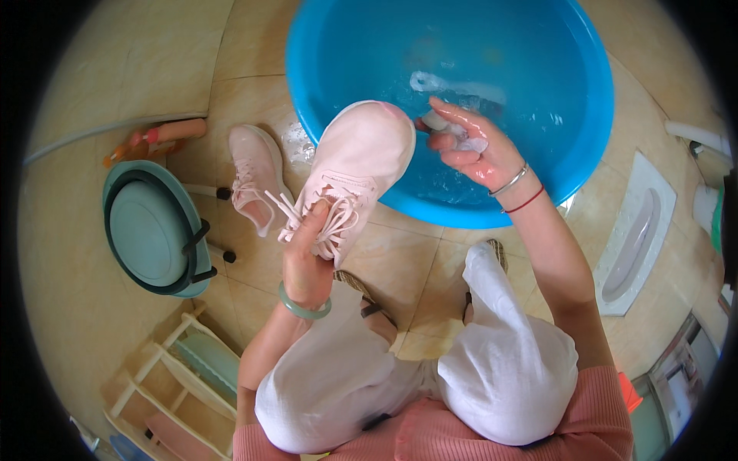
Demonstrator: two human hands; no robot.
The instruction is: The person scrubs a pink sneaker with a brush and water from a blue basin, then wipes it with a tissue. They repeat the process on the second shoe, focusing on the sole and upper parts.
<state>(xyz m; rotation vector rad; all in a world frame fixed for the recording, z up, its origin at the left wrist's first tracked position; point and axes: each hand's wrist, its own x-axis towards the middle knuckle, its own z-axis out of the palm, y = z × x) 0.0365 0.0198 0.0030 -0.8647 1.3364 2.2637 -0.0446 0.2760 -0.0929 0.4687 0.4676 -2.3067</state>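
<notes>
A pale pink lace-up sneaker (361,146) is gripped at its laces by my left hand (306,269), its toe tilted up beside the basin's near-left rim. My right hand (488,150) looks wet, its fingers curled around a crumpled, wet white cloth-like piece (460,137). That hand is above the water of a large blue basin (400,206). In the water beyond it lies a long whitish object (453,86), perhaps a brush; ripples blur its shape. The matching pink sneaker (257,169) rests on the tiled floor to the left.
At the left are a folded grey-green tub (150,234) and an orange-capped bottle (173,131). A cream rack (165,361) stands lower left. A white floor fixture (638,234) lies at the right. My white-trousered knees (503,369) are below my hands.
</notes>
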